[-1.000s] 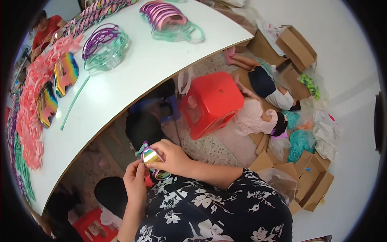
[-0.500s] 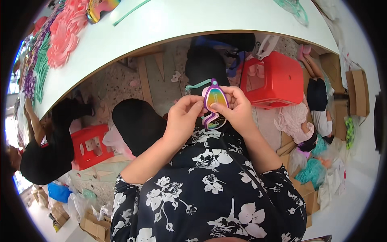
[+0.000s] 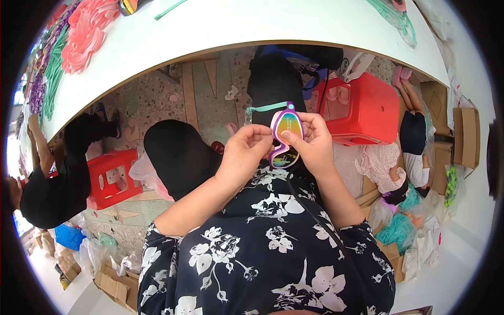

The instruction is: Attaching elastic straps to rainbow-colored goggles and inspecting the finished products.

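Over my lap is a pair of swim goggles (image 3: pixel 287 128) with a purple frame, rainbow mirrored lenses and a thin teal strap (image 3: pixel 270 107) at the upper end. My right hand (image 3: pixel 316 147) grips them along the right side, its thumb lying across the upper lens. Thumb and forefinger of my left hand (image 3: pixel 242 152) are pinched together at the left edge of the frame, near the nose bridge. The fingertips hide just what they grasp there. The lower lens is dark and reflects a pattern.
A white table (image 3: pixel 220 26) curves across the front, with coral-pink goggle parts (image 3: pixel 84 42) and teal straps (image 3: pixel 53 86) at its left. Red stools (image 3: pixel 370 107) stand on both sides. One person sits at the left; two others are at the right near cardboard boxes (image 3: pixel 466 137).
The goggles and both hands have shifted slightly right in view. The teal strap now stretches out straighter to the left. My grip looks much the same.
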`<state>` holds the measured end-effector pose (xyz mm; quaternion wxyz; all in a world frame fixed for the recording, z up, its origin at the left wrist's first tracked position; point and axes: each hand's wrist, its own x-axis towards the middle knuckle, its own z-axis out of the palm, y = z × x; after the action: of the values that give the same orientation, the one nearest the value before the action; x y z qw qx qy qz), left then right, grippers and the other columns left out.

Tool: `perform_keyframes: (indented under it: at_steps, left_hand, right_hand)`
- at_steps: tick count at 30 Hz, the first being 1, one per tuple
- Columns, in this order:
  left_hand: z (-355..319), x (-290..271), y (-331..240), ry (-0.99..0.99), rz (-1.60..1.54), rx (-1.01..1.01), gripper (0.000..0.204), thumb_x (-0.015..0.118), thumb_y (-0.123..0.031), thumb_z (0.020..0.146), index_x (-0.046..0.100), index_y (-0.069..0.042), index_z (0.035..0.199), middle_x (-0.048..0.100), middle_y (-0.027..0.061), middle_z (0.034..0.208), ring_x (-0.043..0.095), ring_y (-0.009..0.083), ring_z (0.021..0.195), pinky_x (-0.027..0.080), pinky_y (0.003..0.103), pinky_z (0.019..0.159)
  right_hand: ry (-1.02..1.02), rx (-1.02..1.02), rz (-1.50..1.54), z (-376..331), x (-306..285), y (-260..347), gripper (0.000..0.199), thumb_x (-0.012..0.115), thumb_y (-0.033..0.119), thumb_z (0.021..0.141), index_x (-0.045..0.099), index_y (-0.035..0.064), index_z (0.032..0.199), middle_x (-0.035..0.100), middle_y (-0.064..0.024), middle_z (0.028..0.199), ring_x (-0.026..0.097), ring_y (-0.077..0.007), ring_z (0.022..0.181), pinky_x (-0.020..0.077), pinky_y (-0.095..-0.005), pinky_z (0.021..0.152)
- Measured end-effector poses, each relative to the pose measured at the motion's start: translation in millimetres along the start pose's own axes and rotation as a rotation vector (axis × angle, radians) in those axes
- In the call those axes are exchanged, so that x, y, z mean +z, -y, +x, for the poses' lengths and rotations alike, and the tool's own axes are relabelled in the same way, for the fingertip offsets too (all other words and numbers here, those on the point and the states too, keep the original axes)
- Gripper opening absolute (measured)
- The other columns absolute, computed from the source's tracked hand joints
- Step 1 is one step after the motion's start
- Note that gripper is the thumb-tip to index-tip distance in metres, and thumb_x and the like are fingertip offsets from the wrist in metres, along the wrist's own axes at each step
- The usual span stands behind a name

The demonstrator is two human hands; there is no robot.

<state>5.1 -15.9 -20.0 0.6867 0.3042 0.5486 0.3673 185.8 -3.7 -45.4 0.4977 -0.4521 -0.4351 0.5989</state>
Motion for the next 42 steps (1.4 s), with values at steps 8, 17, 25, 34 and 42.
perform_keyframes:
  at_steps: [8,17,25,34,42]
  left_hand:
    - [12,-2,9,0.219,-0.300,-0.058,0.028,0.065,-0.002,0.093,0.061,0.003,0.120,0.068,0.0080,0.106,0.066,0.0141,0.094,0.052,0.027,0.086]
    - [5,-4,16,0.213,-0.194,-0.021,0.019,0.069,-0.004,0.093,0.061,0.004,0.109,0.070,0.0085,0.099,0.068,0.0118,0.089,0.055,0.024,0.080]
    - [5,1,18,0.120,-0.075,0.001,0.023,0.072,-0.009,0.092,0.063,0.005,0.108,0.071,0.0079,0.095,0.067,0.0091,0.082,0.054,0.022,0.071]
    - [13,8,20,0.000,0.003,0.085,0.023,0.075,-0.015,0.091,0.067,0.004,0.102,0.070,0.0049,0.087,0.064,0.0066,0.074,0.052,0.021,0.063]
    - [18,8,17,0.032,-0.134,-0.020,0.020,0.070,-0.018,0.096,0.066,0.002,0.101,0.066,0.0026,0.088,0.060,0.0062,0.078,0.049,0.022,0.070]
  right_hand:
    - [-0.035,-0.026,-0.026,2,6,-2,0.043,0.079,0.006,0.085,0.053,-0.0043,0.118,0.069,-0.0117,0.103,0.068,-0.0124,0.091,0.0557,-0.0251,0.077]
    - [0.019,0.067,0.012,1,7,-2,0.035,0.074,0.005,0.089,0.054,-0.0050,0.116,0.068,-0.0118,0.103,0.067,-0.0123,0.091,0.0549,-0.0249,0.080]
    - [0.012,0.086,0.051,3,8,-8,0.034,0.074,0.007,0.090,0.054,-0.0040,0.115,0.068,-0.0118,0.104,0.066,-0.0122,0.092,0.0544,-0.0252,0.081]
    - [0.051,0.055,0.089,11,-1,-17,0.038,0.074,0.009,0.091,0.053,-0.0046,0.119,0.067,-0.0119,0.109,0.065,-0.0133,0.100,0.0536,-0.0267,0.085]
    - [0.332,0.106,0.030,20,-19,-3,0.060,0.078,-0.002,0.081,0.046,-0.0047,0.131,0.061,-0.0135,0.123,0.061,-0.0185,0.114,0.0500,-0.0334,0.100]
